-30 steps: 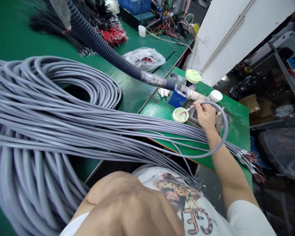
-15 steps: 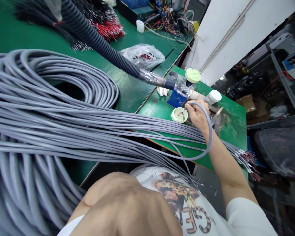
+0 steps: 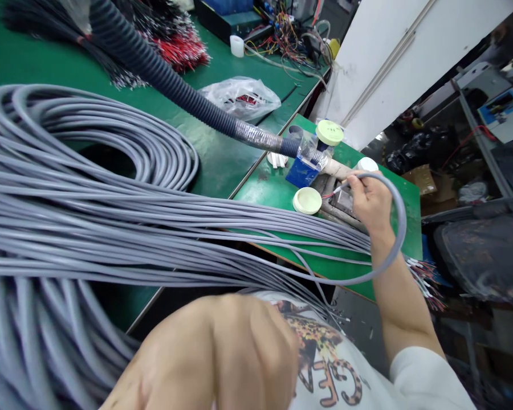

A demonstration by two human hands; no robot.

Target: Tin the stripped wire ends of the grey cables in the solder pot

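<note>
My right hand (image 3: 373, 200) is closed on a grey cable (image 3: 400, 222) close to its end. The thin stripped wires of that end point left, between a pale round dish (image 3: 306, 201) and a small metal block (image 3: 344, 200). From the hand, the cable bends in a wide loop over my forearm to the bundle of grey cables (image 3: 154, 222). My left hand (image 3: 222, 353) is large and close to the camera at the bottom, its fingers curled; whatever they may hold is hidden.
A ribbed hose (image 3: 175, 91) crosses above the bench to a blue box (image 3: 301, 171). Behind it lie a plastic bag (image 3: 241, 97) and black and red wire bundles (image 3: 179, 48). A green-lidded tub (image 3: 329, 132) and a white tub (image 3: 367, 164) stand beyond my right hand.
My right hand has moved right with the cable, and its wire ends have left the pale dish for the metal block. The left hand has shifted, showing its curled fingers more.
</note>
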